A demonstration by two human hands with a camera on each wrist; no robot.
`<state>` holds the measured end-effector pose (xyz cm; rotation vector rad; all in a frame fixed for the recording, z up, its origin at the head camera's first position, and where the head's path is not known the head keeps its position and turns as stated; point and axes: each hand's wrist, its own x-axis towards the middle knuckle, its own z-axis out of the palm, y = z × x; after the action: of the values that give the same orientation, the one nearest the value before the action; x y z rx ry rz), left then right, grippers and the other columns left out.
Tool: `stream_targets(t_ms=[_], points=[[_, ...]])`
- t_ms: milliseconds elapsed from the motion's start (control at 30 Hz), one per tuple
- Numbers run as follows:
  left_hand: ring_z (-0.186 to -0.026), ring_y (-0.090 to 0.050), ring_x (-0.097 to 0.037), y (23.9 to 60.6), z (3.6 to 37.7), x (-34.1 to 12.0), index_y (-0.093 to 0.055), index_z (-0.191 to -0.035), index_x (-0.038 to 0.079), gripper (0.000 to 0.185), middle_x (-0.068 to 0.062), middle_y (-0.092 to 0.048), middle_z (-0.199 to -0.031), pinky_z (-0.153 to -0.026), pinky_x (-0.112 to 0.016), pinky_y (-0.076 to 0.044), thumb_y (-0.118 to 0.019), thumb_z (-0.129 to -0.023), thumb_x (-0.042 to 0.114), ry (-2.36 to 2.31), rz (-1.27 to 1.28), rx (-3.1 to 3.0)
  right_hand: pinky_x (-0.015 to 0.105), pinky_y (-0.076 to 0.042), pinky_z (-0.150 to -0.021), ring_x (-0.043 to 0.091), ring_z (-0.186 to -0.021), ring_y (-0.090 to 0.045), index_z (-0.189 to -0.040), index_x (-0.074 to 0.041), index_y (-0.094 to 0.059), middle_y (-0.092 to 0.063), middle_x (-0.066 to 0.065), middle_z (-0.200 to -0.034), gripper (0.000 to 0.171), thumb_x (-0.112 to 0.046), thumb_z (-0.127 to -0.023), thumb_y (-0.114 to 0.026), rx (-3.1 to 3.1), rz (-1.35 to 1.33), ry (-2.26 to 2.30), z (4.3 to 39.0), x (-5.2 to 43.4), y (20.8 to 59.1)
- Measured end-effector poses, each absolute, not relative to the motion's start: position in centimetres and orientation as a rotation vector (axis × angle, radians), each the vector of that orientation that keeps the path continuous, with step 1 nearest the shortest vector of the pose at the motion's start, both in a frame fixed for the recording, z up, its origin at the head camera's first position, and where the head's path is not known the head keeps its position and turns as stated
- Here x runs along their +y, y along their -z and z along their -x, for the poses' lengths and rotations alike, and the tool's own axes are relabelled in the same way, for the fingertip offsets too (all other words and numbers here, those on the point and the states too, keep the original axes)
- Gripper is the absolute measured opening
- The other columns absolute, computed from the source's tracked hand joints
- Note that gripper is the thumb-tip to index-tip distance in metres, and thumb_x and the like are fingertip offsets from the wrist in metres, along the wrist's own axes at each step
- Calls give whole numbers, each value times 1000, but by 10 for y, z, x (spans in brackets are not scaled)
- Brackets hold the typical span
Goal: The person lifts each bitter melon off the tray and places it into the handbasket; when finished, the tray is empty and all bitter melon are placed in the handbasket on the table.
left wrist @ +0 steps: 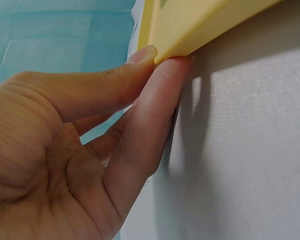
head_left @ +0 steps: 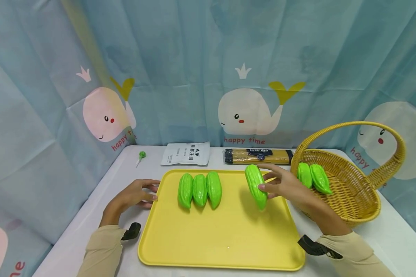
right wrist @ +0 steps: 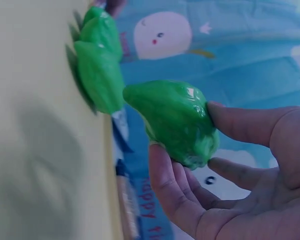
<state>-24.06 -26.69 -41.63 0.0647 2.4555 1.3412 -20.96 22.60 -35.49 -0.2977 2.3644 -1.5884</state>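
Observation:
My right hand (head_left: 280, 184) holds a glossy, ridged green toy gourd (head_left: 255, 186) above the right part of a yellow tray (head_left: 222, 238). In the right wrist view, the thumb and fingers grip the held gourd (right wrist: 175, 120) at its blunt end, its tapered end pointing away. Three similar gourds (head_left: 199, 190) lie side by side at the tray's upper left. Thumb and a finger of my left hand (head_left: 135, 195) pinch the tray's left rim; the left wrist view shows the tray edge (left wrist: 210, 30) between their tips.
At the right stands a yellow wicker basket (head_left: 350, 200) with a tall handle and two green gourds (head_left: 319, 179) inside. Behind the tray lie a white packet (head_left: 186, 154) and a pasta pack (head_left: 258, 156). A green lollipop (head_left: 142, 154) is at the back left.

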Motion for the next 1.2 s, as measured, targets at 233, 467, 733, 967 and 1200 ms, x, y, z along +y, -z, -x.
stream_targets(t_ms=[233,467,733,967,1200], points=[[-82,-68,-19,417,240,-267,-49,-155,-2,67,-22,-62,-134,-72,-32,-65,-77,-94,4,-1338,-66,2458,43,-64,-83,32,-113,-65,-166,-17,-36,-49,28,-143,77,-26,-100,-75,2478,366,1535,187,258,333],[-83,-68,-19,416,240,-267,-49,-155,-3,68,-22,-61,-134,-72,-31,-65,-77,-93,4,-1357,-79,2442,39,-63,-84,22,-117,-62,-167,-19,-32,-50,23,-146,74,-28,-104,-69,2631,350,1445,172,295,316],[-85,-69,-19,415,240,-267,-48,-155,-3,69,-23,-60,-135,-73,-32,-65,-77,-94,6,-1356,-79,2435,36,-63,-80,8,-110,-63,-169,-23,-28,-49,16,-144,71,-24,-108,-64,2724,337,1390,167,339,305],[-87,-69,-20,416,241,-268,-48,-155,-2,68,-23,-60,-136,-74,-32,-65,-77,-94,7,-1367,-68,2429,36,-63,-78,12,-100,-67,-168,-25,-29,-45,18,-141,72,-24,-106,-67,2792,253,1316,177,369,304],[-86,-69,-20,415,240,-267,-49,-155,-2,69,-23,-60,-135,-75,-32,-65,-78,-94,7,-1358,-52,2435,31,-63,-80,0,-101,-65,-170,-8,-18,-34,39,-155,85,-29,-105,-69,2796,152,1214,195,392,306]])
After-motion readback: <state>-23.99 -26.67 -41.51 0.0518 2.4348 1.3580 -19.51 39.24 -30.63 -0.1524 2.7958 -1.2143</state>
